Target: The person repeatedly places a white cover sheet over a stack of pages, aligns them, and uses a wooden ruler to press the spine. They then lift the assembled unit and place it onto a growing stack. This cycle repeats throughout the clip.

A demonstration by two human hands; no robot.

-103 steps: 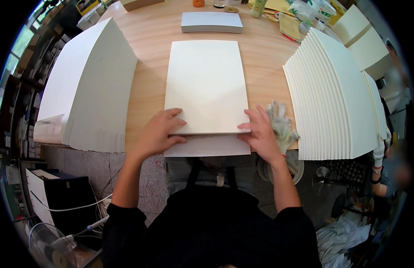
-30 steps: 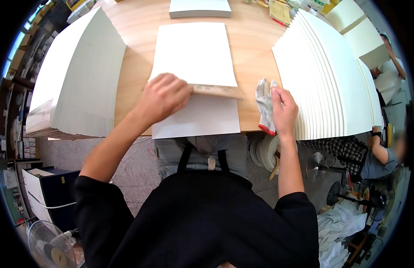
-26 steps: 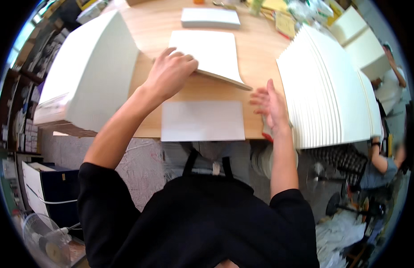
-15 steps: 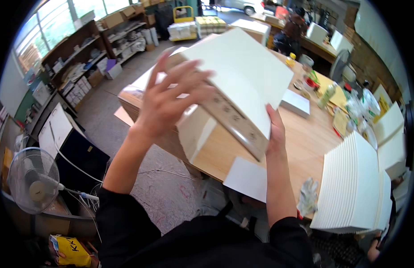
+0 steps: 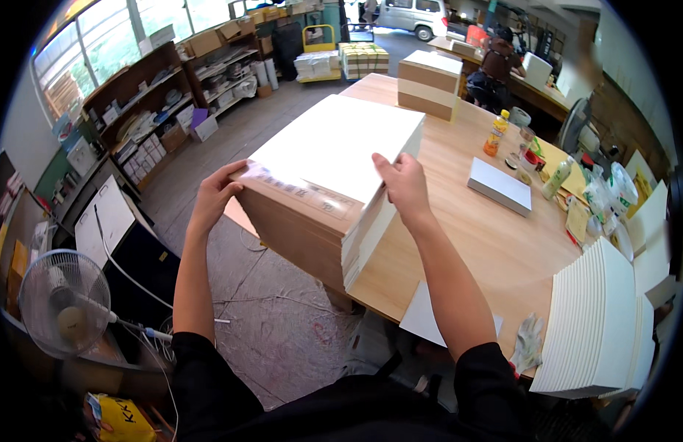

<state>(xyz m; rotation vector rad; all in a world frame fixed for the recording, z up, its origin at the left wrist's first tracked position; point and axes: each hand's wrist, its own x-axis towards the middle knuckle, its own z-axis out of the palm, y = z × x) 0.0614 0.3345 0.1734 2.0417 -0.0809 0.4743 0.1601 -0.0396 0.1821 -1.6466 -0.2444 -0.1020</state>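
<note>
A large white panel with a brown printed edge [image 5: 334,136] lies on top of a tall stack of brown-edged pieces [image 5: 293,239] at the table's left side. My left hand [image 5: 215,197] pinches the panel's near left corner, fingers over the top and thumb against the brown edge. On the panel's right side, my right hand [image 5: 405,186] grips the edge with its thumb on the white face; its other fingers are partly hidden. White layers show at the stack's right side.
A white block [image 5: 500,186], an orange drink bottle [image 5: 496,132] and a wrapped stack [image 5: 430,82] stand on the wooden table [image 5: 466,250]. White boards [image 5: 588,317] and a glove [image 5: 529,342] lie at right. A fan [image 5: 65,302] stands at left; another person [image 5: 497,62] is far back.
The panel, tilted up in my hands before, has come down flat onto the stack. My left hand has moved from above its brown edge to its corner; my right hand has shifted up along the side.
</note>
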